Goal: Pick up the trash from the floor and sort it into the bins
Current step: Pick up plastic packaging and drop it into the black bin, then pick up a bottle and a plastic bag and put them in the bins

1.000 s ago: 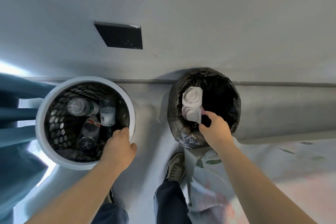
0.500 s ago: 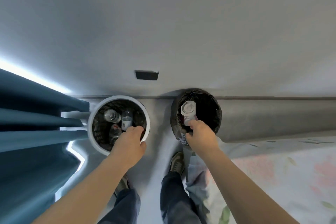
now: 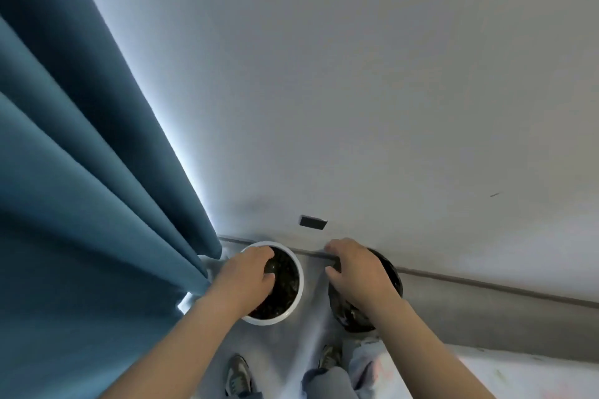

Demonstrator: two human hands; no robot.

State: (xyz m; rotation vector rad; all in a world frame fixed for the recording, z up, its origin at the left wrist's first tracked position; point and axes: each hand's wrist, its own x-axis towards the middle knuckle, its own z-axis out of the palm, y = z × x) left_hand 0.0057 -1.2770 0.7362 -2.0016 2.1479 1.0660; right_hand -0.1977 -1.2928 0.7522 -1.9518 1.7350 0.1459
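Two bins stand against the wall, far below me. The white-rimmed mesh bin is on the left, and several bottles lie dark and blurred inside it. The bin lined with a black bag is on the right, its contents hidden. My left hand hangs over the white bin with fingers loosely curled and nothing visible in them. My right hand hovers over the black bin, covering most of its opening, its fingers relaxed and holding nothing that I can see.
A blue curtain fills the left side, right beside the white bin. A dark wall plate sits above the baseboard. My shoes stand on the grey floor. A pale floral mat lies at the lower right.
The view has risen and pulled back, so the bins look much smaller. Both hands have lifted away from the bins. The white carton near my right hand is out of sight.
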